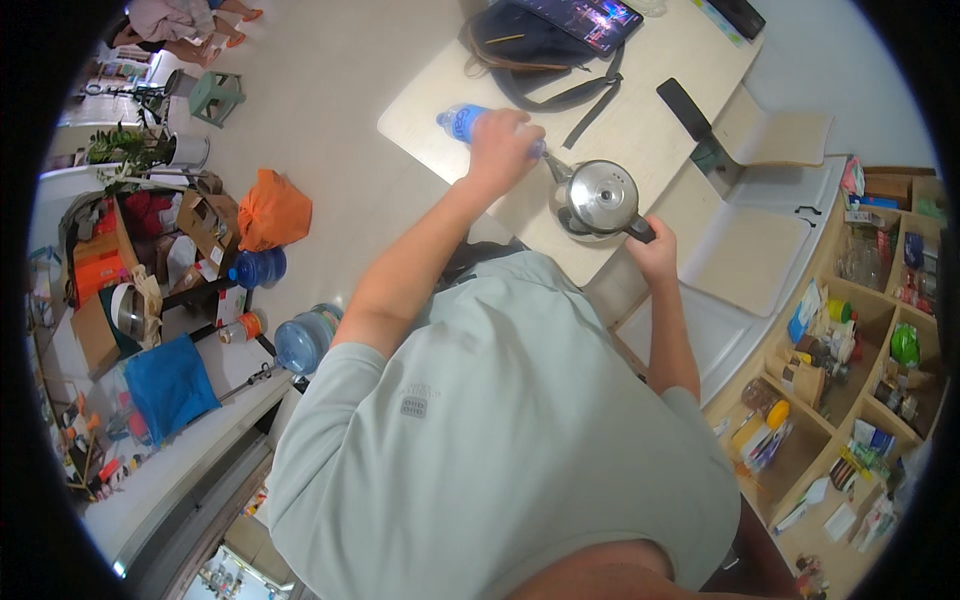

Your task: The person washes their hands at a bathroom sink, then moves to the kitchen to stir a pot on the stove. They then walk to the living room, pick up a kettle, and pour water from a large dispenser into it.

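My left hand (501, 146) grips a clear plastic water bottle (459, 122) with a blue label, its fingers wrapped around the body and covering part of it. One end of the bottle is close to the spout (557, 166) of a shiny stainless steel kettle (602, 193); whether they touch I cannot tell. My right hand (654, 251) is closed around the kettle's black handle (640, 228). The kettle has its round lid on and is over the near part of a pale table (431, 82). A round metal base shows partly beneath it.
A dark backpack (517, 41) lies on the table, a lit tablet (600, 21) on top. A black phone-like object (683, 109) is by the right edge, near chairs (742, 255). Wooden shelving (817, 405) holds mixed goods. Water jugs (300, 345) and an orange bag (274, 210) are left.
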A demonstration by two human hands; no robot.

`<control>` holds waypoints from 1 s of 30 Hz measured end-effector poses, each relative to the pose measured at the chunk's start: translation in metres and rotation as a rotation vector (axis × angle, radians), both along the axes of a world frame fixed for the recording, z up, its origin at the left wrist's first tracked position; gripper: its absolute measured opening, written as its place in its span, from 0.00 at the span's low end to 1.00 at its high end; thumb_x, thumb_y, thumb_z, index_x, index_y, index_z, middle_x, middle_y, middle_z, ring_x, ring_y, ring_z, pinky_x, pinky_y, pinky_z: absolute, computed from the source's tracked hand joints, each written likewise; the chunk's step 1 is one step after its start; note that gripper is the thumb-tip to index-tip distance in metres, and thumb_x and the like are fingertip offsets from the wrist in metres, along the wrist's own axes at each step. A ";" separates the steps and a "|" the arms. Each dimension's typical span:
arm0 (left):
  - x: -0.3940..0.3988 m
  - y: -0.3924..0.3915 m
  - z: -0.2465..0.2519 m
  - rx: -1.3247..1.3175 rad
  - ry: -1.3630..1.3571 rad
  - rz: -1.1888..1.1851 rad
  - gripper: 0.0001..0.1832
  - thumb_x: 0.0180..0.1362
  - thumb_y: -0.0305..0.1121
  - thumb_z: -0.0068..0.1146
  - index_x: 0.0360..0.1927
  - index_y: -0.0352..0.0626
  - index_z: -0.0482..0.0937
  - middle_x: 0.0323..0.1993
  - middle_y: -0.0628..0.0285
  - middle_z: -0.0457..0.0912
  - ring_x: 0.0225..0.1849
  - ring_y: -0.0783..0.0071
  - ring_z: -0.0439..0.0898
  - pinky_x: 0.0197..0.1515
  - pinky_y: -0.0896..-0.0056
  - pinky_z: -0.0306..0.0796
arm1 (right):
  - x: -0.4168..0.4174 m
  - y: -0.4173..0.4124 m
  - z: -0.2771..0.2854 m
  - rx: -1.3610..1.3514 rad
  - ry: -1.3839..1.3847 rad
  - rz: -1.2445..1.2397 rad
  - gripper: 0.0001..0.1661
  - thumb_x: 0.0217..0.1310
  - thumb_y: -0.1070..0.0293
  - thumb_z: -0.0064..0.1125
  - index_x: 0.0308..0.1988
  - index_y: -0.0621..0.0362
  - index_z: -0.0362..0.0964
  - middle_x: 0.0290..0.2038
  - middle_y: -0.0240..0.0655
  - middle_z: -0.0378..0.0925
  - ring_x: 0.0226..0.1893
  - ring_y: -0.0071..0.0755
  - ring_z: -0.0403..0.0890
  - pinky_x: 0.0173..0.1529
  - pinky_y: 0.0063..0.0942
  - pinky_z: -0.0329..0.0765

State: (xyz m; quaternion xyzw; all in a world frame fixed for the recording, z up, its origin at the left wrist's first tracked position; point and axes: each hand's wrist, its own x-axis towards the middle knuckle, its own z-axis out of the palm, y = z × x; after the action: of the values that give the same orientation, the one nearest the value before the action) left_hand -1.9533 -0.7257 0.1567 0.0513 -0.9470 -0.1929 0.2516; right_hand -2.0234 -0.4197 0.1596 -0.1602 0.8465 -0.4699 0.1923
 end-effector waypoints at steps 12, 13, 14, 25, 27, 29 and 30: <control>0.001 0.008 -0.002 -0.139 0.004 -0.160 0.18 0.36 0.30 0.67 0.35 0.53 0.81 0.44 0.60 0.77 0.52 0.58 0.73 0.54 0.53 0.63 | 0.011 -0.001 0.045 0.156 0.077 0.029 0.10 0.39 0.71 0.59 0.27 0.63 0.71 0.18 0.36 0.69 0.21 0.25 0.69 0.29 0.26 0.70; 0.001 0.009 -0.003 -0.139 0.007 -0.169 0.17 0.36 0.30 0.67 0.35 0.53 0.81 0.44 0.60 0.77 0.52 0.58 0.73 0.54 0.53 0.63 | 0.012 -0.001 0.047 0.173 0.092 0.031 0.10 0.39 0.71 0.59 0.27 0.63 0.71 0.18 0.37 0.69 0.21 0.26 0.70 0.29 0.27 0.70; 0.001 0.008 -0.004 -0.139 0.008 -0.176 0.17 0.36 0.30 0.67 0.35 0.53 0.81 0.44 0.60 0.77 0.52 0.58 0.73 0.54 0.53 0.63 | 0.014 -0.002 0.050 0.179 0.098 0.029 0.10 0.39 0.71 0.59 0.28 0.63 0.72 0.18 0.37 0.70 0.21 0.27 0.70 0.29 0.27 0.70; 0.008 -0.002 -0.012 -0.153 -0.018 -0.244 0.15 0.37 0.30 0.65 0.33 0.51 0.80 0.42 0.60 0.77 0.51 0.57 0.72 0.55 0.52 0.62 | 0.034 -0.021 0.071 0.282 0.083 -0.011 0.10 0.39 0.71 0.61 0.27 0.64 0.72 0.21 0.42 0.73 0.21 0.34 0.73 0.30 0.30 0.72; 0.008 -0.004 -0.013 -0.146 -0.013 -0.253 0.14 0.38 0.30 0.64 0.33 0.51 0.80 0.42 0.60 0.77 0.51 0.57 0.73 0.55 0.52 0.62 | 0.036 -0.024 0.070 0.291 0.108 -0.009 0.10 0.39 0.72 0.61 0.26 0.64 0.72 0.21 0.43 0.73 0.21 0.34 0.73 0.29 0.30 0.71; 0.009 -0.007 -0.013 -0.129 -0.013 -0.261 0.13 0.38 0.30 0.64 0.32 0.51 0.80 0.41 0.61 0.77 0.51 0.58 0.73 0.54 0.52 0.62 | 0.037 -0.026 0.070 0.301 0.125 -0.004 0.10 0.39 0.72 0.61 0.26 0.64 0.71 0.21 0.43 0.73 0.21 0.35 0.73 0.29 0.31 0.71; 0.010 -0.008 -0.014 -0.125 -0.013 -0.261 0.12 0.38 0.30 0.63 0.31 0.51 0.80 0.41 0.61 0.77 0.51 0.58 0.73 0.54 0.52 0.62 | 0.037 -0.027 0.071 0.307 0.129 -0.002 0.10 0.39 0.72 0.62 0.26 0.64 0.71 0.21 0.43 0.73 0.21 0.35 0.73 0.29 0.31 0.71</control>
State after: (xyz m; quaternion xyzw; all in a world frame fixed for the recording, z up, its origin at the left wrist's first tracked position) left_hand -1.9437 -0.7338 0.1429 -0.0870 -0.9574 -0.1644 0.2211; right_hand -1.9860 -0.4470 0.2304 -0.1579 0.9191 -0.3240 0.1593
